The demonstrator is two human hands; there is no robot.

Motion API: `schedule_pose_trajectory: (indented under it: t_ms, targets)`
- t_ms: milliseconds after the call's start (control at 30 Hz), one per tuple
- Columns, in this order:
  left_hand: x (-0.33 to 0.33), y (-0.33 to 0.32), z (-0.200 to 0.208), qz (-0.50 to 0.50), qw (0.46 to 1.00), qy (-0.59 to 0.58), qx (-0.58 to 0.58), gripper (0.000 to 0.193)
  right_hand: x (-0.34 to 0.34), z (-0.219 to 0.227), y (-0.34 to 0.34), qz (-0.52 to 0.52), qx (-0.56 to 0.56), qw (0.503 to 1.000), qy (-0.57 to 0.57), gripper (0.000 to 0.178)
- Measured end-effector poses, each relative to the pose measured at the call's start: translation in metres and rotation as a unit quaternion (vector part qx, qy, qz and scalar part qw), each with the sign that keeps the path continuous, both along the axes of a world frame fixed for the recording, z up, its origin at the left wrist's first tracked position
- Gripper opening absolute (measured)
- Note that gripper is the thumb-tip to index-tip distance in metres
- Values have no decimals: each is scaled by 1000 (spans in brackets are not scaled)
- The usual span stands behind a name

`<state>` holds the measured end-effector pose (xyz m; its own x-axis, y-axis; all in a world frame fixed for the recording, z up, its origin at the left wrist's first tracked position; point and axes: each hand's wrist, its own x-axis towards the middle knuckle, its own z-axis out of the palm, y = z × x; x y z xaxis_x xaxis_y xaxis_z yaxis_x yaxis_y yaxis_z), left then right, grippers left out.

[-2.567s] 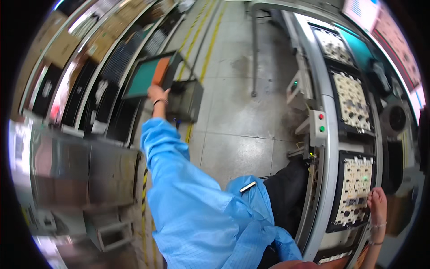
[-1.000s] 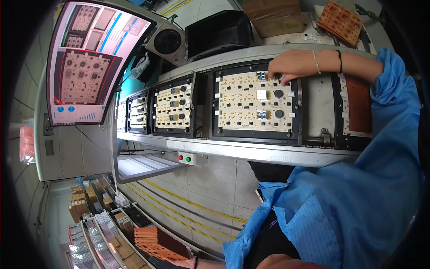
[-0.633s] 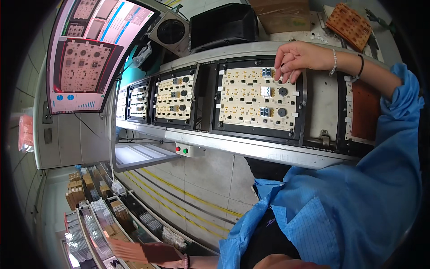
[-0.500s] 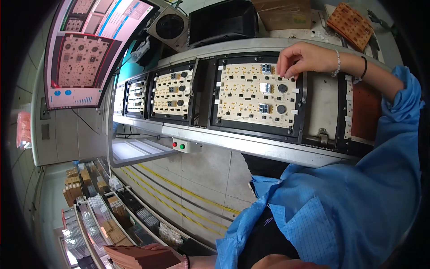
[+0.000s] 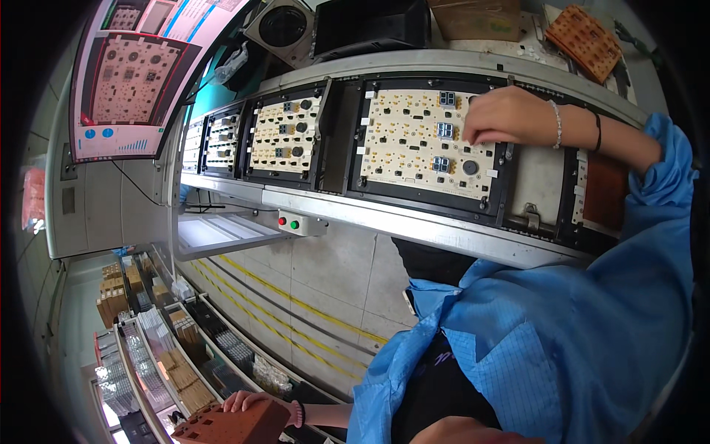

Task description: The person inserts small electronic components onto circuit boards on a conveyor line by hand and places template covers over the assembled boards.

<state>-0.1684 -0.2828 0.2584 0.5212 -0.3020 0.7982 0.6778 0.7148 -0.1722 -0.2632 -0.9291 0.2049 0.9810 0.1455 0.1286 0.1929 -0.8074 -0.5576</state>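
My right hand (image 5: pixel 505 118) is over the right side of a cream circuit board (image 5: pixel 399 159), which lies in a black frame (image 5: pixel 425 198) on the conveyor. Its fingers are bent and drawn together, pointing down; whatever they hold is hidden. By the fingers sit a two-digit display (image 5: pixel 445 131) and, nearer me, a round black buzzer (image 5: pixel 470 168). Another display (image 5: pixel 447 99) is at the far edge, and a third (image 5: pixel 441 164) at the near side. Low on the left, my left hand (image 5: pixel 251 400) grips a stack of reddish-brown circuit boards (image 5: pixel 240 425), its fingers over the top edge.
More framed boards (image 5: pixel 283 137) stand along the conveyor to the left. A metal rail (image 5: pixel 384 220) edges it, with a red-and-green button box (image 5: pixel 297 223) below. A monitor (image 5: pixel 126 81) hangs at the upper left. Parts racks (image 5: pixel 174 340) fill the lower left. A black bin (image 5: pixel 370 28) stands behind.
My right hand has shifted nearer me, from the far display to beside the middle one, and turned knuckles-up. The brown stack in my left hand has tilted, and more of that hand shows.
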Motion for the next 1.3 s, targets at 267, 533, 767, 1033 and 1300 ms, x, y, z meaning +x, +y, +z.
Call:
schedule_pose_trajectory:
  t_ms: [267, 533, 767, 1033, 1300]
  targets:
    - [33, -4, 10, 74, 988, 22, 135, 45, 5, -26, 4, 74, -243, 951, -176, 22]
    - [65, -9, 21, 141, 953, 44, 266, 42, 7, -26, 8, 77, -207, 961, -166, 17]
    - [100, -15, 20, 218, 909, 64, 349, 39, 26, 27, 14, -104, 170, 977, 71, 37]
    - [95, -160, -74, 417, 712, 117, 552, 61, 59, -3, 116, 146, 140, 972, -117, 65]
    - [73, -308, -88, 136, 737, 18, 662, 61, 21, 20, 144, -51, 292, 953, -69, 118]
